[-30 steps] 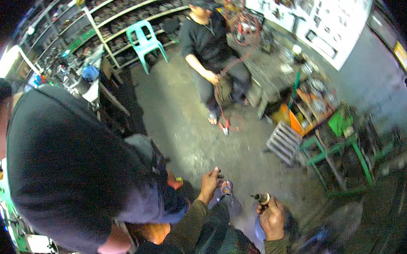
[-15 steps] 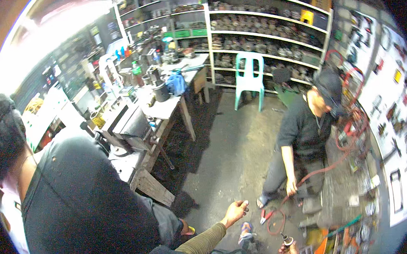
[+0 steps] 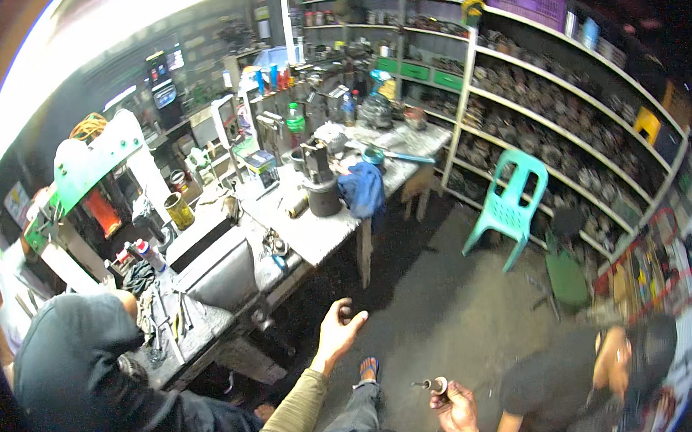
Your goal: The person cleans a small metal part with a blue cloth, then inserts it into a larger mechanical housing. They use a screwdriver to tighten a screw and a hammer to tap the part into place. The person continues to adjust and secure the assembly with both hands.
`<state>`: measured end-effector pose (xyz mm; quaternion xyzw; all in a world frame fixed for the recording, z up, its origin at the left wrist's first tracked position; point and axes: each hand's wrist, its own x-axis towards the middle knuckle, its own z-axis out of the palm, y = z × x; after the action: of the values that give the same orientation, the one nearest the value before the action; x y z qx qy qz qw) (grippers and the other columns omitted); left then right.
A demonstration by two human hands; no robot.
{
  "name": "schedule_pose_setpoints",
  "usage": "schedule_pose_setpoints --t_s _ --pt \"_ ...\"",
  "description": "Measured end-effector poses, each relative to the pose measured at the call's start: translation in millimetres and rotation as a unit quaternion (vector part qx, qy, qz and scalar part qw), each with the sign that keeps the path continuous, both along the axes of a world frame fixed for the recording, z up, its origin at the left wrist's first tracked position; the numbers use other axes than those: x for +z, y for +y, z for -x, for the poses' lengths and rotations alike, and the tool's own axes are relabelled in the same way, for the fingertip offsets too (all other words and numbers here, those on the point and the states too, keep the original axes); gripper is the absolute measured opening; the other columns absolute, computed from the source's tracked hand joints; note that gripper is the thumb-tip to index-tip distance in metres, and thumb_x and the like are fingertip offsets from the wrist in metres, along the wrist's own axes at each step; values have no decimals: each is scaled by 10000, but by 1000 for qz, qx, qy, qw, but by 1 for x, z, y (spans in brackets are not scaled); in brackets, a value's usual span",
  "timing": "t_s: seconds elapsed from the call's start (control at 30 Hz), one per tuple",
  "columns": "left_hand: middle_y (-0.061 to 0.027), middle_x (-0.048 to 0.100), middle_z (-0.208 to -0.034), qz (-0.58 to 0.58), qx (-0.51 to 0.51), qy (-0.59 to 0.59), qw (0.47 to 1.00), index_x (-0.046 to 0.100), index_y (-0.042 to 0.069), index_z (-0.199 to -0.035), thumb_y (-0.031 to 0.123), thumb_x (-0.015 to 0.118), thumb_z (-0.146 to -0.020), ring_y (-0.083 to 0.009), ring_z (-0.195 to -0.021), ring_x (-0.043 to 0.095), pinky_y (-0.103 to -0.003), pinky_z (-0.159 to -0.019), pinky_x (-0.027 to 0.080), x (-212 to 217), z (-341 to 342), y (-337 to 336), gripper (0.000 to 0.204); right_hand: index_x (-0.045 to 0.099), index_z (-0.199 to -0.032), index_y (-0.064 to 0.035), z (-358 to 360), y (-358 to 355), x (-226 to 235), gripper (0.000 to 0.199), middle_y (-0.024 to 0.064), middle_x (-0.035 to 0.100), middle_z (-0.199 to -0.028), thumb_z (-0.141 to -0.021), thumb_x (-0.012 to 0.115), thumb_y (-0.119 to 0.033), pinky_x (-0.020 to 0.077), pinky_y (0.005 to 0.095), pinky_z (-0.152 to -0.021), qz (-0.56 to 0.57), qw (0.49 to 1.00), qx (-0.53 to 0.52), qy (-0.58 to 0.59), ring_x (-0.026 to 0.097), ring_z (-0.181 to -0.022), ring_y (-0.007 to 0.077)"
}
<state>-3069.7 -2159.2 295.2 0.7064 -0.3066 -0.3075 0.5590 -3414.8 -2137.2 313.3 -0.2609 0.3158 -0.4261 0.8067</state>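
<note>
My left hand is raised over the floor in front of the workbench, its fingers loosely bent and the thumb apart from them. Nothing can be made out in it. Lower and to the right, my right hand grips a small cylindrical metal part, pale and round, with a thin dark rod sticking out toward the left. The thumb and fingers close around its near end. Both hands are well apart, and neither touches the bench.
A cluttered workbench runs along the left, with a blue cloth over its edge. A person in a dark hood bends beside it. Another person crouches at lower right. A green plastic chair stands before loaded shelves.
My view has swung toward the bench, so the chair and shelves sit farther right. My right hand with the metal part has come more fully into view. The hooded person now leans lower.
</note>
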Motion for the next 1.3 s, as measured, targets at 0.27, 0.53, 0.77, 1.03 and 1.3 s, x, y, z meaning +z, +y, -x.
schedule_pose_setpoints --t_s 0.27,0.53,0.77,1.03,1.3 --pt "-259 655 -1220 76 35 -350 933 624 -9 -1252 299 743 -909 -463 -1155 622 -517 -1032 516 51 -124 -342 477 674 -1268 31 -108 -225 16 326 133 728 -1055 -1139 523 -228 562 349 -713 -44 998 26 -23 673 -846 211" --pt "-149 736 -1047 -169 36 -516 839 643 67 -1056 310 676 -954 -327 -1036 646 -558 -863 459 -13 -206 -495 265 664 -1250 37 -168 -428 37 320 150 734 -1105 -1117 578 -241 563 385 -747 -14 998 52 -45 665 -868 247" --pt "-148 747 -877 -144 123 -350 917 674 57 -925 357 723 -933 -373 -967 684 -519 -853 447 -18 -232 -516 304 680 -1065 52 -342 -604 107 378 127 660 -909 -1081 634 -323 530 329 -597 195 949 248 17 610 -690 190" --pt "-174 604 -1072 -76 256 -332 905 545 44 -1099 164 820 -803 -388 -1036 567 -513 -894 431 -13 -218 -512 422 763 -1114 58 -552 -624 244 207 71 716 -915 -1021 723 -123 491 255 -659 608 678 412 19 631 -742 114" --pt "-168 571 -1072 -69 231 -329 913 573 8 -1235 169 772 -836 -359 -1028 560 -473 -894 462 -15 -221 -500 474 788 -1013 21 -610 -588 258 140 112 772 -871 -947 776 -102 549 312 -687 725 545 419 37 732 -768 182"
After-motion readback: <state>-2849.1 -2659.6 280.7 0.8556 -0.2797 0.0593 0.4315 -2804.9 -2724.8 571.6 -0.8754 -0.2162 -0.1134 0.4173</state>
